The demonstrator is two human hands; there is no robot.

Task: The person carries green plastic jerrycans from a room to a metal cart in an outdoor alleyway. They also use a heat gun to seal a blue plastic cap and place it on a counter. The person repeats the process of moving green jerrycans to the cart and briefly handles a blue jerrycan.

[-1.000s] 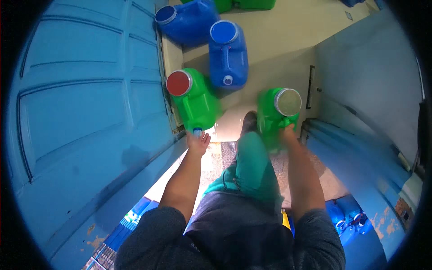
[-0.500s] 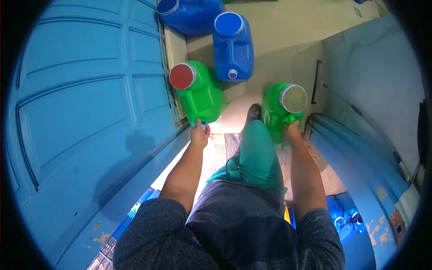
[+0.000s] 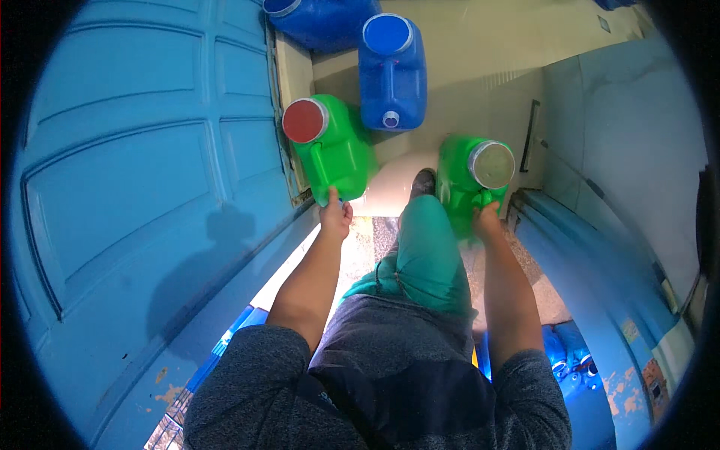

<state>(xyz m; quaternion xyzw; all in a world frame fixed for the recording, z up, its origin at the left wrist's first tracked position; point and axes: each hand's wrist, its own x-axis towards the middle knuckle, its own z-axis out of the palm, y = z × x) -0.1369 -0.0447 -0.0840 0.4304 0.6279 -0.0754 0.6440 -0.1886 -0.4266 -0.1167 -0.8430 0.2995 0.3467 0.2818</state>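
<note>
My left hand [image 3: 336, 216] is closed at the near end of a green jug [image 3: 339, 161] with a red round lid. Its thumb lies along the jug's body and its fingers curl around the small spout, where a sliver of blue cap shows. To the right, my right hand [image 3: 487, 217] grips the handle of a second green jug [image 3: 457, 176], which has a pale, beige lid and tilts beside my leg. Between and beyond them, a blue jug [image 3: 392, 82] with a blue lid and a small white-ringed spout rests on the floor.
A blue panelled door [image 3: 127, 172] stands on my left, and a blue door edge [image 3: 577, 262] runs along the right. Another blue jug [image 3: 326, 22] lies at the far left. My shoe [image 3: 424, 184] is on the tiled floor's threshold. Blue containers [image 3: 571, 356] sit behind on the right.
The view has shifted slightly, with the far jugs a little higher in it. The cap by my left hand is more hidden. Both hands keep their hold.
</note>
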